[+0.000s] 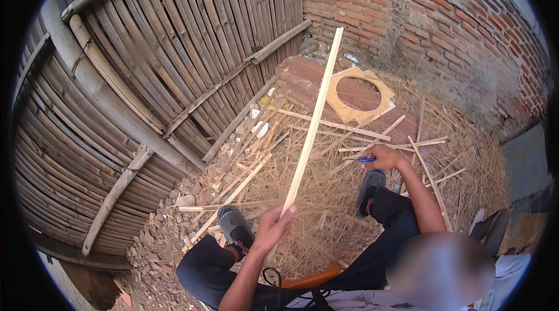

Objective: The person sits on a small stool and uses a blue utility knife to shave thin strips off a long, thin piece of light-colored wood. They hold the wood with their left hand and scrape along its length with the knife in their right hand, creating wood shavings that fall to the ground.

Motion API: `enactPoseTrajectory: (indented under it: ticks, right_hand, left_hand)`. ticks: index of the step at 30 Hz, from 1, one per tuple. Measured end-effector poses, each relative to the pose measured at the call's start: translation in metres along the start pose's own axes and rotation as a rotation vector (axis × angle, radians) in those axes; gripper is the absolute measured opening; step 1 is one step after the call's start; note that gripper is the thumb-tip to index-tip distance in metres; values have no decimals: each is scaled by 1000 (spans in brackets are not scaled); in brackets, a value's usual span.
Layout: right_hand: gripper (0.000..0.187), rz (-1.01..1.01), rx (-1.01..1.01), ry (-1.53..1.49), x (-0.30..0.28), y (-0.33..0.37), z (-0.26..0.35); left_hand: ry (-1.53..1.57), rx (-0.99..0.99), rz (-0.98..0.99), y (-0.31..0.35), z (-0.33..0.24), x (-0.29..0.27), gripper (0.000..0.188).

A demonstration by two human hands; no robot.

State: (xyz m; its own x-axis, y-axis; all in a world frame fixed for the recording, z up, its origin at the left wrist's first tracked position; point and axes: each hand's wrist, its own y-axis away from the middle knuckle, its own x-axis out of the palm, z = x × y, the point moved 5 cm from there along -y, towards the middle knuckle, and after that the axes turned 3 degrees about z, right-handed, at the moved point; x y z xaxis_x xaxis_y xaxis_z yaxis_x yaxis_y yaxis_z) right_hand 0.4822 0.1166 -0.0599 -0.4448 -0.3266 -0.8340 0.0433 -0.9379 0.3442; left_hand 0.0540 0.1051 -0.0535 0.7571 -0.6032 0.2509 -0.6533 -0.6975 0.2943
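Observation:
My left hand (275, 226) is closed around the lower end of a long, pale bamboo strip (311, 130), which slants up and away toward the brick wall. To the right, my right hand (385, 158) grips a slim tool with a blue handle (366, 159); its thin tip points left, and its exact kind is too small to tell. The hands are apart, each beside one of my bent knees. Beyond the right hand lies a flat yellowish board (340, 104) with a large round hole, resting on a reddish-brown slab (297, 81).
Loose strips (332, 124) and shavings (326, 218) litter the ground around my shoes (235, 225). A bamboo fence (198, 37) stands left, a brick wall (454, 31) behind and right. Something orange (314, 278) shows beneath me. A blurred patch hides the lower right.

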Motion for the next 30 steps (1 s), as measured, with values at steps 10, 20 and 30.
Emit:
enactPoseTrajectory:
  ticks: [10, 20, 30]
  right_hand:
    - [51, -378, -257, -924, -43, 45, 131]
    - [50, -544, -341, -970, -27, 52, 170]
    - [48, -525, -289, -942, -28, 55, 169]
  left_hand:
    - [146, 4, 303, -19, -17, 42, 52]
    - [-23, -15, 353, -30, -25, 66, 57]
    - [-190, 126, 162, -37, -21, 66, 36]
